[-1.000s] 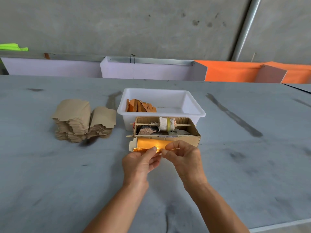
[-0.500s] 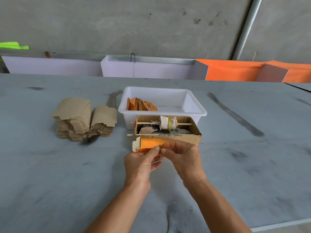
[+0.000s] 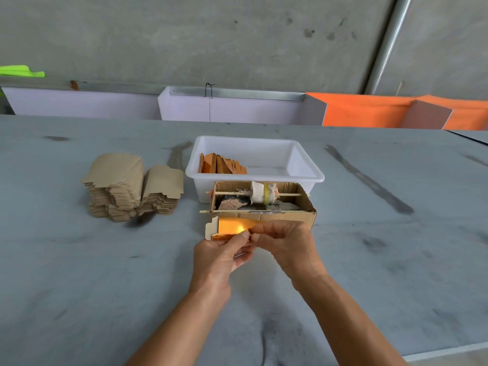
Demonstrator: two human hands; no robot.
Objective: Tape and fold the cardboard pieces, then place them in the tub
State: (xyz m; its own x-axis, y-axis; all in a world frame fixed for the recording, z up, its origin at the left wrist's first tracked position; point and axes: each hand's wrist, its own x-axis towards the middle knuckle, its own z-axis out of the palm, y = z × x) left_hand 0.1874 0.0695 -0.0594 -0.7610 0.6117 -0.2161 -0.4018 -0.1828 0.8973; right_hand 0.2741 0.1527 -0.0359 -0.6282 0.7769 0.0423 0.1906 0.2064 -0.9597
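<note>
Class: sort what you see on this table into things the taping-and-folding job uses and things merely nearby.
Job: cardboard piece held by left hand and right hand; stack of flat blanks; white tub with folded pieces; tape-roll box.

Nearby: orange panels; green cloth.

grey scuffed desk (image 3: 79, 260), concrete wall (image 3: 211, 35) at 12 o'clock, orange panels (image 3: 369, 112) at 2, white panels (image 3: 79, 104) at 10, metal pipe (image 3: 388, 43) up top right

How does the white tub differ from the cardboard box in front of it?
The white tub is smooth plastic with a rolled rim; the cardboard box is brown, rough-edged and smaller. The tub holds orange folded pieces at its left end; the box holds a wrapped roll on a stick. Both are open-topped and sit on the table.
</note>
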